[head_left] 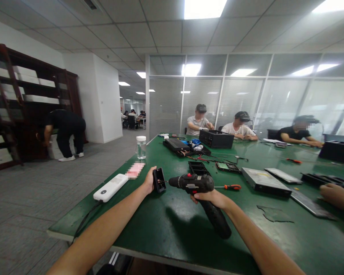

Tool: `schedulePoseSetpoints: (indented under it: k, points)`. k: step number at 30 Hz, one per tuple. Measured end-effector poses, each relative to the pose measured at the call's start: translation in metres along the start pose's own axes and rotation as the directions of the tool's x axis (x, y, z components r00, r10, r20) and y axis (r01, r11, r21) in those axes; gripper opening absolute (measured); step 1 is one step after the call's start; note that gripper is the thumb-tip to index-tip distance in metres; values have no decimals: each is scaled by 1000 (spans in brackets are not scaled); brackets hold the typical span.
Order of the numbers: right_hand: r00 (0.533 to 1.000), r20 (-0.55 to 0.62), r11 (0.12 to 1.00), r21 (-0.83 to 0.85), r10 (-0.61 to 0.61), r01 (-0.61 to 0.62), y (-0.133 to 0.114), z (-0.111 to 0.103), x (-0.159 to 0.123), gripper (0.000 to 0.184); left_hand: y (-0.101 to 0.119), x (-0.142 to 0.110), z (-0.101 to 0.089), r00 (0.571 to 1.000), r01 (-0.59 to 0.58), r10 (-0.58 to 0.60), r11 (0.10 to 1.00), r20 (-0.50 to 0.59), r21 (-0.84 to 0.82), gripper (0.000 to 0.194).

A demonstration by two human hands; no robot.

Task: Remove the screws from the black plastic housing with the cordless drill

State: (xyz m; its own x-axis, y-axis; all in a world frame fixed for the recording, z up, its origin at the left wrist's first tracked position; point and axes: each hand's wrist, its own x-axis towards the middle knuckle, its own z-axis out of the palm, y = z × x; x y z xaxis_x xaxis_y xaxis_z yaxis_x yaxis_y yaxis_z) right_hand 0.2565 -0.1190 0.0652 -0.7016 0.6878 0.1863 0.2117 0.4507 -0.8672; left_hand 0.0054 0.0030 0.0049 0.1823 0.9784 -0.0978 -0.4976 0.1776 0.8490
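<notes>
The black box (pixel 159 180) is held up just above the near left part of the green table (pixel 149 225), its open side turned toward the drill (pixel 189 184). The person's left hand (pixel 149 181) is closed on the box's left edge; the fingers behind it are hidden. The right hand (pixel 210 197) is wrapped around the drill below its body, the grip sloping down toward the person. The drill lies nearly level, its bit pointing left into the box's opening; whether the tip touches anything inside cannot be told.

Just behind the drill sits a black tray (pixel 197 167), partly covered by it. To its right lie an orange-handled screwdriver (pixel 232 187), a circuit board (pixel 227 167) and a flat silver drive (pixel 266 181). Left of the box are a white power bank (pixel 111 187) with a dark cable, a pink slip (pixel 135 170) blurred out, and a clear jar (pixel 141 149) with a white lid.

Farther back stands a black computer case (pixel 216 139), with three co-workers seated along the far side. Another person's hand (pixel 337 196) reaches in at the right edge. Off to the left, someone in dark clothes bends over beside a wooden cabinet (pixel 72 86).
</notes>
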Motion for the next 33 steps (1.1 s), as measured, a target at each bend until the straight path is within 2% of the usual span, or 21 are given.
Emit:
schedulePoseSetpoints:
  k: [10,23,33]
  points:
    - [1000,0,999,40,-15,15,2,0,0,24,4,-7,6,999,23,-24,1000,-26,-8,33]
    - [1000,-11,998,69,-11,12,4,1,1,24,1,-2,1,1000,-17,17,1000,-8,-7,33]
    - [1000,-4,997,82,-13,13,2,1,0,22,2,-2,1,1000,6,-6,999,2,-37,34]
